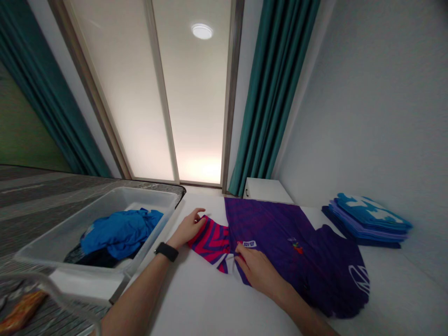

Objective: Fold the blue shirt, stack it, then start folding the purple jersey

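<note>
Both hands are at the cloth: the left hand (189,228) at the nine-o'clock edge of a striped part (212,240), the right hand (257,268) over the near edge of a purple shirt (273,228); whether either pinches, I can't tell from here. Under them is the white table (196,298). The shirt spreads out at three o'clock from the left hand. At nine o'clock, a clear box (140,197) holds blue clothing (121,231). A folded pile (360,224) sits at two o'clock from the right hand. A black watch (167,252) circles the left wrist.
</note>
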`<state>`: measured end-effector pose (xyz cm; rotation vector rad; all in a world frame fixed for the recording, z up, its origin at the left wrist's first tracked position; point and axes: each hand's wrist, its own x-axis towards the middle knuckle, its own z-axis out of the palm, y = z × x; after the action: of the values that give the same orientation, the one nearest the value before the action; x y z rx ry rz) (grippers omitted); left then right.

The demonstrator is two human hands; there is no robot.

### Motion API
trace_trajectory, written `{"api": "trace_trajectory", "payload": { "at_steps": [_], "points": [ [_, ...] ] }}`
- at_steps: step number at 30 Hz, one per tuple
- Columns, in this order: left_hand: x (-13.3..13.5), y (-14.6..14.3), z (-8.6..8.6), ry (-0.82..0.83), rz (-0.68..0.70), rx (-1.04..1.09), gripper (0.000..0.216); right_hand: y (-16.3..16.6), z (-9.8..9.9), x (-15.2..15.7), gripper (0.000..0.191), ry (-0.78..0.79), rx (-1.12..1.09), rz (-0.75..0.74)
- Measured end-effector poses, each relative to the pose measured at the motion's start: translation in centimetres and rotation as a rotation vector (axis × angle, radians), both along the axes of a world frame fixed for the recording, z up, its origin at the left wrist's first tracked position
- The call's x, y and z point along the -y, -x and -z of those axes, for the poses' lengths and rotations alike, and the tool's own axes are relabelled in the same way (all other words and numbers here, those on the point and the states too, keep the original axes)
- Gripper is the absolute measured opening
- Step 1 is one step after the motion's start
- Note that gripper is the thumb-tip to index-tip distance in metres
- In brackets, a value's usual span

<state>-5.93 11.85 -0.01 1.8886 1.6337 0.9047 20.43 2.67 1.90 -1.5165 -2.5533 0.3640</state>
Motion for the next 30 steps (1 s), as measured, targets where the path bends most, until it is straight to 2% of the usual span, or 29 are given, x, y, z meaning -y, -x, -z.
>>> {"api": "trace_trajectory", "payload": {
  "at_steps": [2,4,8,11,13,16,18,20,21,24,25,27,30],
  "points": [
    [0.1,0.2,-0.4,0.067,0.056,0.102,0.048,-0.4,0.0,-0.9,0.022,0.011,-0.020,0.094],
    [0.3,0.4,-0.7,0.124,0.125,0.111,0.048,-0.8,0.1,-1.4,0.024,0.009,-0.012,0.132],
    [0.5,0.5,-1.2,0.047,0.178,0.070,0.039,-1.5,0.1,-1.2,0.025,-0.020,-0.075,0.101],
    [0.3,0.7,-1.0,0.023,0.095,0.093,0.042,-2.2,0.0,-0.1,0.027,-0.081,-0.121,0.053],
    [0.0,0.9,-0.7,0.019,0.013,0.032,0.042,-2.7,0.1,0.7,0.026,-0.079,-0.114,0.016],
    [0.0,0.7,-0.5,-0.094,-0.100,-0.200,0.037,-3.3,0.4,1.6,0.025,-0.041,-0.124,-0.010],
    [0.8,-0.2,-1.1,-0.238,-0.099,-0.365,0.030,-3.6,0.6,1.9,0.028,-0.033,-0.164,0.014],
    [2.6,-1.9,-2.2,-0.361,0.026,-0.483,0.023,-4.1,0.7,2.0,0.032,-0.032,-0.205,0.071],
    [3.7,-2.8,-2.9,-0.381,0.130,-0.511,0.022,-4.4,0.9,2.1,0.034,-0.035,-0.217,0.106],
    [7.4,-5.4,-4.2,-0.366,0.559,-0.557,0.016,-5.3,1.2,2.4,0.034,-0.044,-0.230,0.190],
    [8.4,-6.0,-4.3,-0.361,0.631,-0.579,0.011,-5.6,1.2,2.6,0.032,-0.038,-0.231,0.197],
    [9.9,-6.6,-3.9,-0.352,0.684,-0.609,0.013,-6.0,1.2,3.3,0.027,-0.009,-0.235,0.178],
    [10.8,-6.4,-3.1,-0.335,0.676,-0.646,0.004,-6.0,0.6,4.8,0.022,0.038,-0.289,0.100]
  ]
}}
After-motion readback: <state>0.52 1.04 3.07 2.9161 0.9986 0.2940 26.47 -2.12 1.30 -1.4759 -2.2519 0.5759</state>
